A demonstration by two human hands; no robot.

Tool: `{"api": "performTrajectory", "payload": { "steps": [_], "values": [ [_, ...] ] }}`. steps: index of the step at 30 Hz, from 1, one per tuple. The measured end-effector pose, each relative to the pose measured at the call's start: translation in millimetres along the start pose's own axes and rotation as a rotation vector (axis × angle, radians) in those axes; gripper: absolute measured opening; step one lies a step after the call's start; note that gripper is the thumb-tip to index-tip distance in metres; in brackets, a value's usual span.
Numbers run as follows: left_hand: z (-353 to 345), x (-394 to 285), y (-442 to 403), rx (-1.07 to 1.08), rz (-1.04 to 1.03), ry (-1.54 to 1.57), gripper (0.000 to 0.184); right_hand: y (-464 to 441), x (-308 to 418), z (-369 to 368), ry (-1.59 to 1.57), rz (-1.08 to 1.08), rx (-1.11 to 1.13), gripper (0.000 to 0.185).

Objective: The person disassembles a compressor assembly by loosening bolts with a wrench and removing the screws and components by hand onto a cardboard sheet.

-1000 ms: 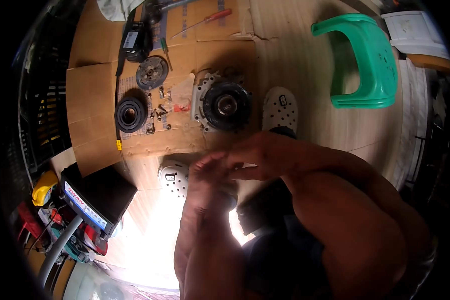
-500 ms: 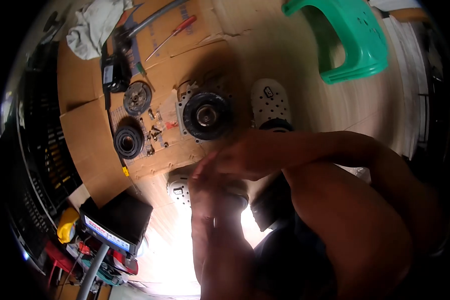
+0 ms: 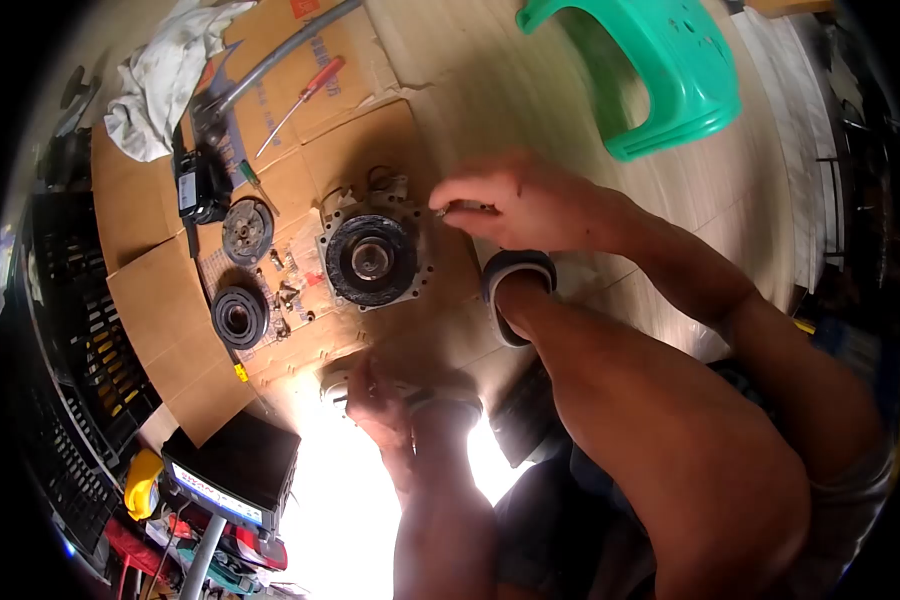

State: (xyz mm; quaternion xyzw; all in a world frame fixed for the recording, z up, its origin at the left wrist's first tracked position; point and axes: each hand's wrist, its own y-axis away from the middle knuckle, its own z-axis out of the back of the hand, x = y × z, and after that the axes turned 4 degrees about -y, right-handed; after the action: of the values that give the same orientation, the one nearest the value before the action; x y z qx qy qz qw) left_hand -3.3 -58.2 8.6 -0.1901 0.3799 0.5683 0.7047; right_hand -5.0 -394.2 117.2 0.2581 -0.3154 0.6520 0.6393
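My right hand [image 3: 525,205] is just right of a metal housing with a round black ring [image 3: 373,262] and a shiny centre hub. Its thumb and forefinger curl together; a tiny bit shows at their tips, too small to name. My left hand [image 3: 375,405] hangs by my left shoe [image 3: 338,383], below the housing; shadow and blur hide its fingers. Left of the housing lie a round metal disc [image 3: 247,230], a grooved black pulley [image 3: 238,317] and several small bolts [image 3: 288,297]. All rest on flattened cardboard [image 3: 160,330].
A red-handled screwdriver [image 3: 305,100], a grey-handled hammer [image 3: 280,55] and a white cloth [image 3: 160,85] lie on the cardboard's far part. A green plastic stool [image 3: 675,90] stands at upper right. Black crates [image 3: 110,340] line the left. A dark box [image 3: 235,455] stands at lower left.
My right hand has moved up and away from my left hand, to the housing's right side. My left hand has shifted slightly down and left. The whole view has shifted a little.
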Motion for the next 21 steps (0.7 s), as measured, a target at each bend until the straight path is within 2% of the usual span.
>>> {"api": "performTrajectory", "payload": {
  "steps": [3, 4, 6, 11, 14, 21],
  "values": [
    [5, -43, -2, 0.072, 0.124, -0.098, 0.024, -3, -8, -11, -0.053, -0.059, -0.002, 0.016],
    [5, -25, -3, 0.088, 0.054, -0.076, 0.024, -3, -11, -17, -0.065, -0.056, -0.006, 0.016],
    [-3, 3, -1, 0.078, 0.09, -0.078, 0.024, -5, -18, -27, -0.082, -0.044, -0.016, 0.015],
    [6, -26, -7, 0.135, 0.265, 0.064, 0.026, -7, -26, -39, -0.065, -0.034, -0.041, 0.017],
    [-5, 14, -6, 0.093, 0.097, -0.018, 0.025, -10, -27, -45, -0.09, -0.039, -0.048, 0.017],
    [-2, 7, -6, 0.09, 0.071, -0.024, 0.025, -15, -23, -48, -0.046, -0.065, -0.016, 0.017]
  ]
}}
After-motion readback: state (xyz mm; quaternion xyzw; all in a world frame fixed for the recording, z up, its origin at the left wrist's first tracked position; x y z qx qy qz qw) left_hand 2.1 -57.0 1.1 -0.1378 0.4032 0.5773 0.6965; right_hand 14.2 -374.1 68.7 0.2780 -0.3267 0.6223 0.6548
